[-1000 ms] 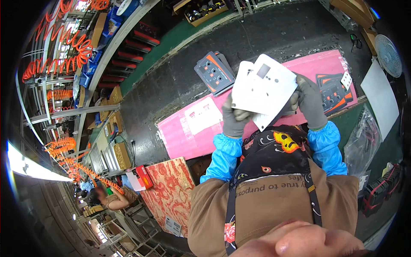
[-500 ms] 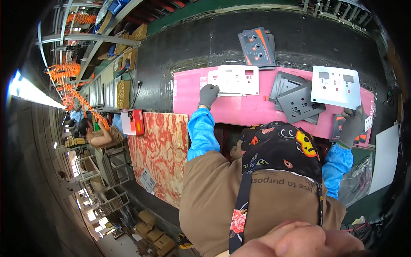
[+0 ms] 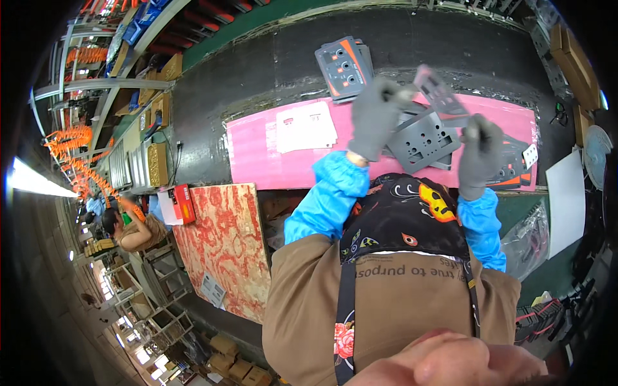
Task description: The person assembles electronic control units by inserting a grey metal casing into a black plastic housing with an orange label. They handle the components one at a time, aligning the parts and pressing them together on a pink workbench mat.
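Over the right part of the pink mat (image 3: 251,151), my gloved right hand (image 3: 481,154) pinches the lower corner of a tilted grey panel with cutouts (image 3: 439,93), smeared by motion. My gloved left hand (image 3: 374,122) is raised beside the panel's other side; its fingers are blurred, and whether they touch it cannot be made out. Below the raised panel lies a pile of grey metal plates with holes (image 3: 423,140), partly hidden by my left hand. White panels with small windows (image 3: 306,127) are stacked on the mat's left part.
Grey-and-orange printed panels (image 3: 344,67) are stacked beyond the mat, and more such panels (image 3: 512,164) lie at its right end. A red-patterned board (image 3: 222,244) is at left with a red box (image 3: 183,204). A person (image 3: 132,231) sits farther left. A white sheet (image 3: 566,202) stands at right.
The white panel has left my right hand, which now holds a blurred grey panel. My left hand has moved from the white stack toward the grey plates. The whole view has shifted slightly.
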Motion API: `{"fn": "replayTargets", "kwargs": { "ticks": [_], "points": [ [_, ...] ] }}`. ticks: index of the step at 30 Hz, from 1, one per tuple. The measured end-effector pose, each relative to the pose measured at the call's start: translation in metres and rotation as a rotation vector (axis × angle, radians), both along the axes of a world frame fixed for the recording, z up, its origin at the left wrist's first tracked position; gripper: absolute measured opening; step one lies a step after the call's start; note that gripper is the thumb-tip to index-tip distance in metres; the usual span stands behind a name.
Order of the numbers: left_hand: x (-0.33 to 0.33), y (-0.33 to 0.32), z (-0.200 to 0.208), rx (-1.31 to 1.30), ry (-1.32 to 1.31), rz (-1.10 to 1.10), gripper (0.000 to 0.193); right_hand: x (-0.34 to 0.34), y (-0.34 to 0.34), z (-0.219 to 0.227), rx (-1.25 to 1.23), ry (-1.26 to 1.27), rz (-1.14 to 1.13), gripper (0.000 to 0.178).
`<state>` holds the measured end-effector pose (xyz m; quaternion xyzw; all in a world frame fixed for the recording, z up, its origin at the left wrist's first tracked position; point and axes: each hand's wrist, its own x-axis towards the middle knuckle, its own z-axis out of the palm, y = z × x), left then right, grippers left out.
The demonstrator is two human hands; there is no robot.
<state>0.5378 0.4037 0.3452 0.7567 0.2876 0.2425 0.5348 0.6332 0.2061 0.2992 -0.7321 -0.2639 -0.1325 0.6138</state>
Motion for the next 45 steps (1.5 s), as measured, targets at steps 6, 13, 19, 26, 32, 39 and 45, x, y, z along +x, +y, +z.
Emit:
{"fn": "replayTargets", "kwargs": {
  "ticks": [6, 13, 19, 26, 32, 39, 45],
  "points": [
    [0.027, -0.014, 0.029, -0.202, -0.014, -0.201, 0.026, -0.017, -0.007, 0.038, -0.379, -0.447, 0.216, 0.035],
    [-0.004, 0.018, 0.075, -0.159, -0.156, 0.008, 0.021, 0.009, -0.023, 0.009, -0.703, -0.484, 0.4, 0.043],
    [-0.048, 0.034, 0.055, -0.196, -0.144, 0.149, 0.027, 0.019, -0.046, -0.058, -1.078, -0.696, 0.543, 0.033],
    [-0.086, 0.026, 0.018, -0.283, -0.06, 0.229, 0.027, 0.025, -0.042, -0.086, -1.249, -0.69, 0.67, 0.048],
    [-0.104, 0.032, 0.014, -0.271, -0.107, 0.31, 0.026, 0.034, -0.043, -0.05, -1.166, -0.838, 0.708, 0.054],
    [-0.124, 0.047, 0.015, -0.233, -0.179, 0.375, 0.028, -0.018, -0.04, 0.018, -0.541, 0.262, 0.309, 0.054],
    [-0.131, 0.058, 0.005, -0.315, -0.19, 0.286, 0.03, -0.04, -0.034, 0.018, -0.285, 0.694, 0.119, 0.021]
  ]
}}
